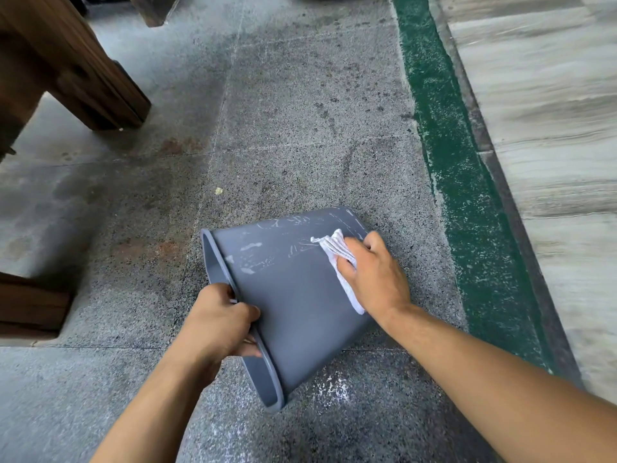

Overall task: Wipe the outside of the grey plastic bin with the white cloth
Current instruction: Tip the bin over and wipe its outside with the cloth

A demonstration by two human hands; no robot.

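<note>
the grey bin (293, 295) lies tipped on its side on the stone floor (300, 128), mouth toward the person. the left hand (218, 320) grips the rim, thumb outside. the right hand (370, 272) grasps the folded white cloth (337, 259) and presses it against the upper wall near the base. pale streaks (267, 252) show on the wall between the cloth and the rim, so i'd draw long overlapping strokes toward the rim, then roll the bin for the hidden sides. no brand, label or writing readable anywhere.
</note>
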